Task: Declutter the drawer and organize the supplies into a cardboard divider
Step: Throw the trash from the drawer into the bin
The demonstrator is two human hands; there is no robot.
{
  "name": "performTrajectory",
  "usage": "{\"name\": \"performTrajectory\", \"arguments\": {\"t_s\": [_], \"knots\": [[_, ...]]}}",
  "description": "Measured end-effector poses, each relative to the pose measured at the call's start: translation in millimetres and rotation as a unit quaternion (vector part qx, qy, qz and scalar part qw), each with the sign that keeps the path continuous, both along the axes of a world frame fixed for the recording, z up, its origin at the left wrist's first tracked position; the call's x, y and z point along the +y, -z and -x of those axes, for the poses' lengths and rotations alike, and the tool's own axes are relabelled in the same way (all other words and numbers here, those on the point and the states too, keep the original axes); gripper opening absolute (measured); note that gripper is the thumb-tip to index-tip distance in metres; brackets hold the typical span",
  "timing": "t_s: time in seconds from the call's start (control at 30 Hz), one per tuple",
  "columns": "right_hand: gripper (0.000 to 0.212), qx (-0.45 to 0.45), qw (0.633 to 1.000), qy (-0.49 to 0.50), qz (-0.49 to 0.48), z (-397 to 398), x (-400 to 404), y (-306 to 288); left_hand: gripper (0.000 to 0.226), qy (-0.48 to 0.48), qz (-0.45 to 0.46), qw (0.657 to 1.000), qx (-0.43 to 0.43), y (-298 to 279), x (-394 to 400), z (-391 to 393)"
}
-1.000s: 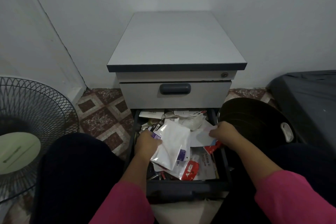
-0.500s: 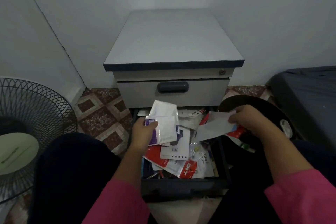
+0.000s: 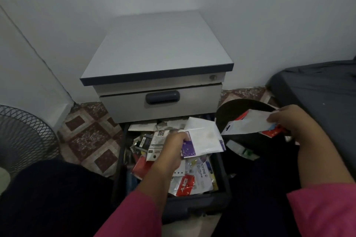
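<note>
- The open drawer (image 3: 221, 196), the lowest one of a grey cabinet (image 3: 158, 44), is seen pulled out toward the person, between two dark-clad knees.
- The drawer is filled with a loose heap of packets (image 3: 192, 181), cards and small wrapped supplies; a red and white packet lies near its front edge.
- The left hand (image 3: 173, 150) is held over the middle of the drawer, its fingers curled round a white pouch (image 3: 204, 138) with a purple corner.
- The pouch is gripped at its lower left edge and is held tilted above the heap, its far end reaching toward the drawer's right rear corner.
- The right hand (image 3: 289, 121) is held to the right of the drawer, over a round black bin (image 3: 238, 107).
- A white paper (image 3: 248, 125) is pinched between the thumb and fingers of the right hand, together with something red beneath it; what the red item is cannot be told.
- The paper is seen above the bin's opening, apart from the drawer.
- Some light scraps (image 3: 242, 150) are visible inside the bin.
- The upper drawer (image 3: 198, 102) is shut, with a dark handle (image 3: 162, 97) at its centre and a lock (image 3: 212, 77) above its right end.
- A fan (image 3: 21, 134) with a wire grille is seen at the left, on a patterned tile floor (image 3: 92, 140).
- A dark mattress (image 3: 316, 86) lies at the right.
- Pink sleeves (image 3: 134, 215) cover both forearms.
- No cardboard divider can be made out in this view.
</note>
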State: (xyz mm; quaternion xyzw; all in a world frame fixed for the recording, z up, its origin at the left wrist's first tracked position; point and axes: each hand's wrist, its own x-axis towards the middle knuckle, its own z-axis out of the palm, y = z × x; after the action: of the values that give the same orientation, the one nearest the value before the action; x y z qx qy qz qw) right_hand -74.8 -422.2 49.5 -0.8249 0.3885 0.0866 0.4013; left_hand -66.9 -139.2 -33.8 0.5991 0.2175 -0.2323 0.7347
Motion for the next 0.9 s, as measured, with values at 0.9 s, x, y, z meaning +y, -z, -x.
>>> {"name": "performTrajectory", "arguments": {"t_s": [0.9], "knots": [[0.029,0.070,0.984,-0.165,0.005,-22.0,51.0,36.3,0.012,-0.004,-0.070,0.993,-0.095,5.5,28.0,-17.5]]}}
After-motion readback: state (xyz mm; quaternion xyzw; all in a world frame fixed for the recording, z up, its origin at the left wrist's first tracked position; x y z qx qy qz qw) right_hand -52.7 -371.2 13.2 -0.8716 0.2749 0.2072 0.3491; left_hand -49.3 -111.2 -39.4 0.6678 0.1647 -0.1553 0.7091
